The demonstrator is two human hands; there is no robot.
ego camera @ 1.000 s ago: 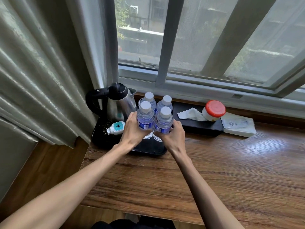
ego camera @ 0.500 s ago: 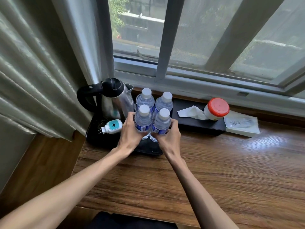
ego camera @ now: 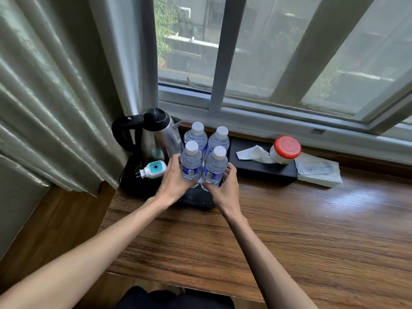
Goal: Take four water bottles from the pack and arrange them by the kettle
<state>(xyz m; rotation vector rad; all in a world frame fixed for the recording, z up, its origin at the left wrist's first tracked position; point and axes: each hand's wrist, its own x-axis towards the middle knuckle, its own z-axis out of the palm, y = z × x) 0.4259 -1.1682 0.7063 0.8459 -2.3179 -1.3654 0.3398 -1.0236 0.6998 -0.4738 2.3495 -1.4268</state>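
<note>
Several small clear water bottles with white caps stand in a tight square on a black tray (ego camera: pixel 196 197), just right of a steel kettle (ego camera: pixel 159 137) with a black handle. My left hand (ego camera: pixel 175 181) grips the front left bottle (ego camera: pixel 191 162). My right hand (ego camera: pixel 226 188) grips the front right bottle (ego camera: pixel 215 167). Both front bottles stand upright, touching each other. Behind them are the back left bottle (ego camera: pixel 196 136) and the back right bottle (ego camera: pixel 219 139). The bottle pack is not in view.
A white plug-in device (ego camera: pixel 152 170) with a teal face lies on the tray left of my left hand. Right of the bottles, a black tissue box (ego camera: pixel 263 170) carries a red-lidded white jar (ego camera: pixel 285 150). A plastic packet (ego camera: pixel 317 170) lies further right. Curtain (ego camera: pixel 55 97) at left, window behind.
My hands stay on the two front bottles. They have settled slightly lower and closer against the back pair; the camera view has shifted a little.
</note>
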